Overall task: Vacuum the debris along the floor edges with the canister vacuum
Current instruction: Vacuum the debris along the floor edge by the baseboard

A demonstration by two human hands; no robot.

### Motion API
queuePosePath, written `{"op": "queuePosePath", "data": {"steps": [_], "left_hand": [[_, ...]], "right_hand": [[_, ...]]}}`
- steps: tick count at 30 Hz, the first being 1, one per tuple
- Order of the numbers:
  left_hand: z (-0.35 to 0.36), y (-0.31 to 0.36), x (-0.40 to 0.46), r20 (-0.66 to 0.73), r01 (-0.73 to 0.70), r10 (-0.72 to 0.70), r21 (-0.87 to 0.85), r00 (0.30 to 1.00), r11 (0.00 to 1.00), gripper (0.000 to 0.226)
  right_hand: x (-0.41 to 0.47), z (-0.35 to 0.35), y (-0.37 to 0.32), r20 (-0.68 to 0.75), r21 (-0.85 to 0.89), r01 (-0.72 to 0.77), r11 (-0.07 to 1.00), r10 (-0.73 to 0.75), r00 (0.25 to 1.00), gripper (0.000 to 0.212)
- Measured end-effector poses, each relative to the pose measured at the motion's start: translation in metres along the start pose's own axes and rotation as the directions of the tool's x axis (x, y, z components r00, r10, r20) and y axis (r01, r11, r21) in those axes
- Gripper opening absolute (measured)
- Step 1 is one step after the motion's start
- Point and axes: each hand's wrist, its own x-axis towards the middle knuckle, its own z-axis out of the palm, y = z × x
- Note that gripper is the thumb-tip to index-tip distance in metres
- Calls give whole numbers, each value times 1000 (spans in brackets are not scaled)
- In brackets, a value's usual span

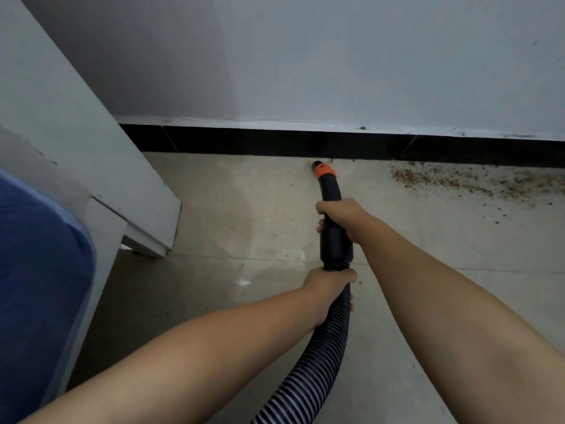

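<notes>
We grip the wand (329, 191) in our right hand (339, 215), left hand (328, 286) fingers wrapped round the hose (318, 356); the nozzle (321, 169) sits at the floor's wall edge. Debris (452, 180) lies further along that edge, so we should sweep rightward next.

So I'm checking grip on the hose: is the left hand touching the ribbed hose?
Touching. The head view shows the left hand with fingers wrapped round the ribbed hose just below the black handle.

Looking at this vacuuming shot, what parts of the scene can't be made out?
- Head view: the canister itself is out of frame; the ribbed hose runs off the bottom edge.
- The debris is cut off by the right edge.
- The nozzle opening faces away.
- Debris grains are too small to identify.
</notes>
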Motion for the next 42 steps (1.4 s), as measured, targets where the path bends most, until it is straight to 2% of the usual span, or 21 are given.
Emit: {"op": "queuePosePath", "data": {"steps": [7, 17, 22, 30, 42], "left_hand": [[-14, 4, 2, -22, -22, 21, -28, 1000, 999, 12], [54, 4, 20, 111, 41, -52, 106, 992, 993, 12], [73, 7, 29, 121, 26, -42, 130, 992, 991, 13], [62, 15, 32, 72, -14, 7, 88, 997, 996, 13], [22, 11, 21, -4, -30, 30, -18, 1000, 999, 14]], "right_hand": [[5, 17, -7, 21, -28, 16, 999, -15, 1000, 30], [9, -77, 19, -174, 91, -39, 995, 54, 983, 25], [15, -103, 26, -209, 148, -46, 988, 77, 975, 17], [23, -89, 14, -173, 163, -17, 986, 45, 984, 15], [22, -33, 1, -74, 84, -13, 996, 19, 997, 17]]}}
